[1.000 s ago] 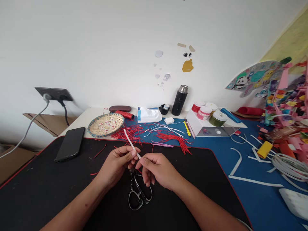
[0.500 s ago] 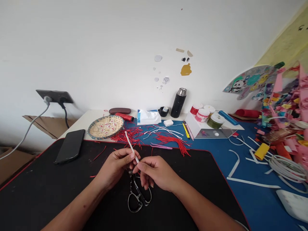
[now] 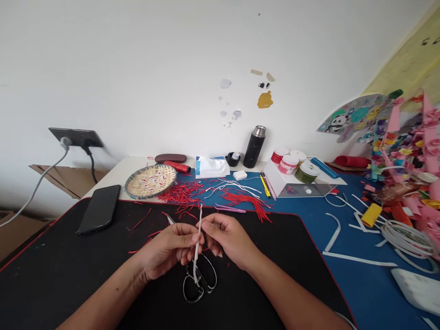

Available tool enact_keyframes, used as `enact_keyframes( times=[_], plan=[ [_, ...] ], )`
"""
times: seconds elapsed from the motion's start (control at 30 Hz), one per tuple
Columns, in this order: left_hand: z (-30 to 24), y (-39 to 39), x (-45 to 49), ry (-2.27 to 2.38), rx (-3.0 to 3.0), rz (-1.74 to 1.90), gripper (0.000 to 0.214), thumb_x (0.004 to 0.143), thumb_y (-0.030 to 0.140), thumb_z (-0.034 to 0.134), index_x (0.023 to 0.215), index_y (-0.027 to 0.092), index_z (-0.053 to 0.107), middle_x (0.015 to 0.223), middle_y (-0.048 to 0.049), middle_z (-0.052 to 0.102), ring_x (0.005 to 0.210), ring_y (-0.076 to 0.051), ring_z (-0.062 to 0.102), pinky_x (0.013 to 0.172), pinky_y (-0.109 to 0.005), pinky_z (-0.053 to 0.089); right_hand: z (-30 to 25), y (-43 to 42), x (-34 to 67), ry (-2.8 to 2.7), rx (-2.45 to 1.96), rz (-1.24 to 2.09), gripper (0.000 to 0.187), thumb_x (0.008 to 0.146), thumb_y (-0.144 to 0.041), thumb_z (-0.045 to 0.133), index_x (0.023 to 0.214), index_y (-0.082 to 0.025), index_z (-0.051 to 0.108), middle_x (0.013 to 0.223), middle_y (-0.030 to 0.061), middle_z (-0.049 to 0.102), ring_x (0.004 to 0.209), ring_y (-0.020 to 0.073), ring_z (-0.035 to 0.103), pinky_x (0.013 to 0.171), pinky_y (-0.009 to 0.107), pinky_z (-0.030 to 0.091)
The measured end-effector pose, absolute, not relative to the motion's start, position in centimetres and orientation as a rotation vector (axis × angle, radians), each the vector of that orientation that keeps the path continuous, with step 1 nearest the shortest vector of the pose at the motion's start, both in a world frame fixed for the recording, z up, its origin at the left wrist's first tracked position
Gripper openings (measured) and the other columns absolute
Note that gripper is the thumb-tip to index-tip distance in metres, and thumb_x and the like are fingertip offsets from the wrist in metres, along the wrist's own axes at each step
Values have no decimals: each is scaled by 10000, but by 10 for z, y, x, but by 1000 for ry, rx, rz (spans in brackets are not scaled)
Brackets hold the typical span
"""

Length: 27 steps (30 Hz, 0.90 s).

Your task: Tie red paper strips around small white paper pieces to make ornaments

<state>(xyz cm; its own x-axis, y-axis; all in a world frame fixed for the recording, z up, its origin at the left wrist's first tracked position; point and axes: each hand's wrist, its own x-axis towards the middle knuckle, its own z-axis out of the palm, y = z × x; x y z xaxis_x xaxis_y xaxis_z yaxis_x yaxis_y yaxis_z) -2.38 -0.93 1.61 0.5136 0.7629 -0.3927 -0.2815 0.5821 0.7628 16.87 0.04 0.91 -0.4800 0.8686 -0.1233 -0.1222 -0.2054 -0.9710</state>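
Between my two hands a thin white strip (image 3: 196, 263) stands nearly upright over the black mat. My left hand (image 3: 168, 247) pinches it about midway with thumb and forefinger. Higher up, the thumb and forefinger of my right hand (image 3: 228, 236) close on the strip's upper part, its other fingers loosely curled. The strip's lower end hangs in front of a pair of scissors (image 3: 213, 275), whose handles show on the mat. Their blade tip (image 3: 170, 219) peeks out beyond my left hand, and the middle is hidden.
Behind the hands are cut red cords (image 3: 182, 192), white strips (image 3: 233, 184), purple tweezers (image 3: 230, 208) and a woven basket (image 3: 132, 183) holding small pieces. A phone (image 3: 99, 208) lies left. At the back stand a black flask (image 3: 254, 149) and several jars (image 3: 307, 174). Coiled white strip (image 3: 409, 238) sits right.
The white strip has turned more upright, and its lower part now hangs below my left hand. My right hand has moved up along it. The scissors' blade tip has come into view.
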Motion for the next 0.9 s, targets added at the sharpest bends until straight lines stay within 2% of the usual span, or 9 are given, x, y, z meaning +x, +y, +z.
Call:
enact_keyframes(
  times=[0.17,0.47,0.63,0.9],
  plan=[
    [14,-10,-23,800,668,663,353,612,381,998,734,106,814,616,-60,730,444,-62,581,403,-116,422,10,1,169,-1287,-960,1770,423,858,-574,740,933,-167,651,636,-34,620,424,65,481,386,183,319],
    [10,-5,-23,832,639,728,326,636,328,991,756,85,810,678,-57,725,502,-61,600,478,-118,493,17,0,169,-1357,-905,1646,381,867,-538,724,923,-169,651,641,-34,617,422,64,475,385,187,326],
    [12,-5,-21,861,774,797,315,681,381,959,715,111,801,648,-47,704,518,-82,577,493,-159,479,16,1,170,-1304,-873,1721,405,902,-572,676,921,-167,668,571,-46,585,400,75,486,380,188,315],
    [15,-7,-18,1023,1115,953,334,744,489,884,814,166,838,668,-55,741,600,-159,641,580,-240,506,17,1,169,-1178,-904,1832,422,828,-551,779,968,-166,675,596,-42,612,418,81,516,374,184,311]
  ],
)
